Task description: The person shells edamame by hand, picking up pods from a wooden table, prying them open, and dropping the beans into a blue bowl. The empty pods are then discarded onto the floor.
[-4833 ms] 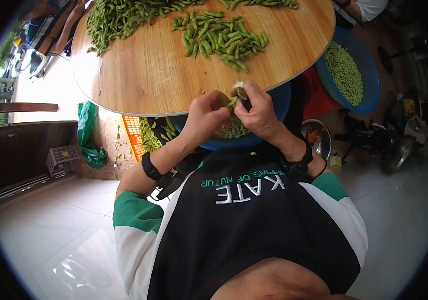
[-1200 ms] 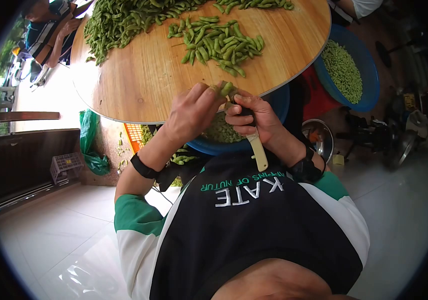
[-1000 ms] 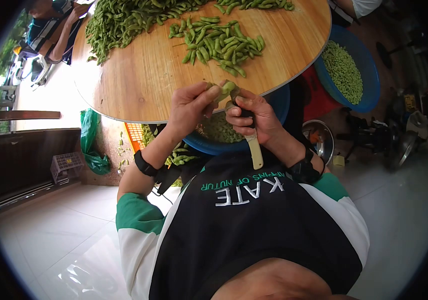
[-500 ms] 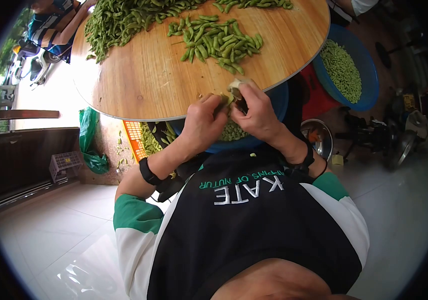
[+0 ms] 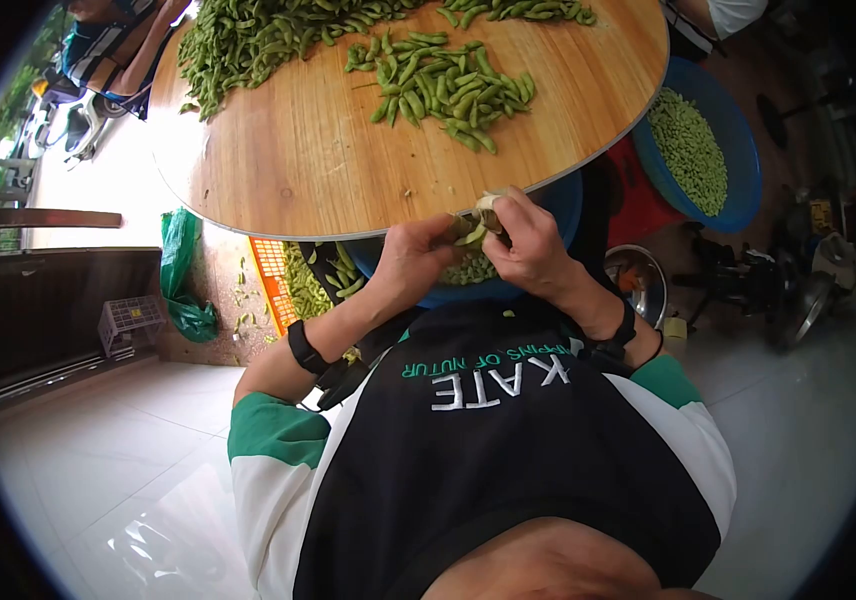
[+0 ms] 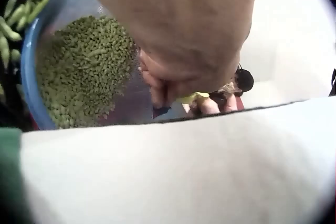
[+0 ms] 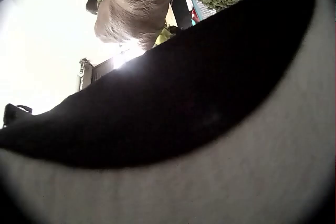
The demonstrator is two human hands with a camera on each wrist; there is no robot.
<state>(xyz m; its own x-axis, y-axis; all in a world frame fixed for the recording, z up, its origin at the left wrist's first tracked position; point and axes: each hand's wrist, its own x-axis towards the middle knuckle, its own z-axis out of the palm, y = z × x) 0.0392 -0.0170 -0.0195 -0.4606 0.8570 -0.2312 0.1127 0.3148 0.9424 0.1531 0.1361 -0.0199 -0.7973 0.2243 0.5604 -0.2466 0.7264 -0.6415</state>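
Over the near table edge, both hands meet in the head view. My left hand [image 5: 413, 262] pinches a green edamame pod [image 5: 470, 237] with fingertips and thumb; in the left wrist view the pod [image 6: 193, 98] shows yellow-green past the hand. My right hand [image 5: 531, 245], fingers curled, is at the pod's other end and grips a cream-handled tool [image 5: 489, 202], apparently a knife, whose working end is hidden. Beneath the hands sits a blue basin [image 6: 30, 50] of shelled beans [image 6: 89, 61], partly covered by the hands and table in the head view.
On the round wooden table [image 5: 278, 180] lie a small pile of pods [image 5: 453, 88] and a large heap [image 5: 268, 45]. A second blue basin [image 5: 748, 150] of beans stands right. An orange basket [image 5: 268, 275] and green bag [image 5: 183, 275] are left. Other people sit at the far edges.
About a second ago the cream handle pointed down toward the shirt; now it shows above the right fingers. Both hands have come slightly lower, nearer the body, since half a second ago.
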